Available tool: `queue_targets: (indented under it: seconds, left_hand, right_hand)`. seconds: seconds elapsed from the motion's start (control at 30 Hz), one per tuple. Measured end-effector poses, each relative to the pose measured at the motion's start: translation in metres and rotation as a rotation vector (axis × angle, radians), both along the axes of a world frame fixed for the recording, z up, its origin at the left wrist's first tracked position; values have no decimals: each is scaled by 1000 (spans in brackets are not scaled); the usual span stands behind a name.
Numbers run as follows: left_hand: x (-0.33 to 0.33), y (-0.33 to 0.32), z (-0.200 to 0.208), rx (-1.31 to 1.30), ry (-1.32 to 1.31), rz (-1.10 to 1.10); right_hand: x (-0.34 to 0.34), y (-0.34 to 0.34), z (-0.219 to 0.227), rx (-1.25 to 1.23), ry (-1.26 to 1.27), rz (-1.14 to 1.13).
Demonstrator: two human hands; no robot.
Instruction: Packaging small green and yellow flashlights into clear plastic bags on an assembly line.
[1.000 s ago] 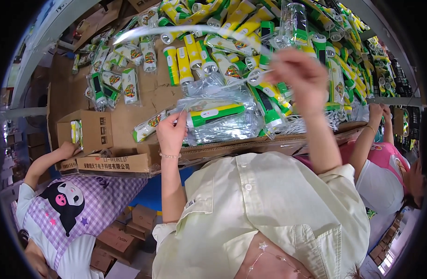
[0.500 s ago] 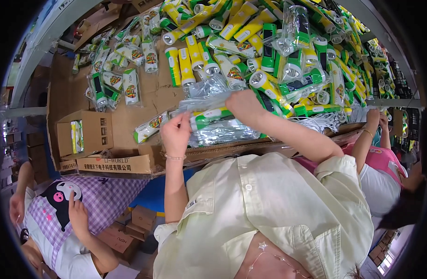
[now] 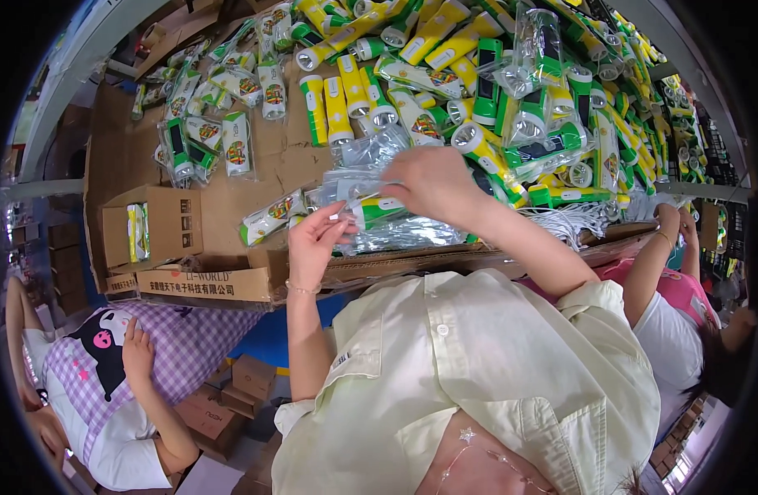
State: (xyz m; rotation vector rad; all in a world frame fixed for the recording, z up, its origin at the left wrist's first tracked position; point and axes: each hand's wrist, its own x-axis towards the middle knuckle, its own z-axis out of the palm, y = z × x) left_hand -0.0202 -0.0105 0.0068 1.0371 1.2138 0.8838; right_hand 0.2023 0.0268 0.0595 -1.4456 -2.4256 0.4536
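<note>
A green and yellow flashlight (image 3: 374, 211) lies crosswise between my hands, above a pile of clear plastic bags (image 3: 408, 238). My right hand (image 3: 436, 188) is closed over its right end, which the fingers hide. At its left end, my left hand (image 3: 311, 247) pinches clear plastic, apparently the mouth of a bag; a small white bit shows by the fingertips. Left of these, a bagged flashlight (image 3: 271, 218) rests on the cardboard. Three unbagged flashlights (image 3: 336, 111) lie side by side just beyond the bags.
Many flashlights (image 3: 478, 74) are heaped at the back and right. Bagged ones (image 3: 235, 142) lie at the left, near a small open carton (image 3: 162, 223). White cords (image 3: 564, 224) bundle by the tray's front edge (image 3: 379, 272). Co-workers sit at the left (image 3: 148, 437) and right (image 3: 668, 330).
My right hand has shifted slightly left along the flashlight, covering more of it. My left hand's fingers have spread a little at the bag's end. The view has moved slightly.
</note>
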Motion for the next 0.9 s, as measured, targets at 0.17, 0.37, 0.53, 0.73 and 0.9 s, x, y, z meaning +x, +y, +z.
queue_targets:
  seconds: [0.17, 0.37, 0.53, 0.73, 0.9]
  left_hand:
    - [-5, 8, -3, -30, 304, 29]
    - [-11, 11, -8, 81, 215, -36]
    - [-11, 15, -1, 110, 266, -35]
    - [-43, 37, 7, 128, 187, 142]
    - [-122, 87, 25, 200, 224, 344]
  right_hand:
    - [-45, -3, -43, 238, 441, 40]
    - [-49, 7, -42, 167, 287, 162]
    - [-51, 9, -33, 222, 205, 196]
    - [5, 16, -21, 140, 29, 69]
    - [49, 32, -42, 235, 30, -139]
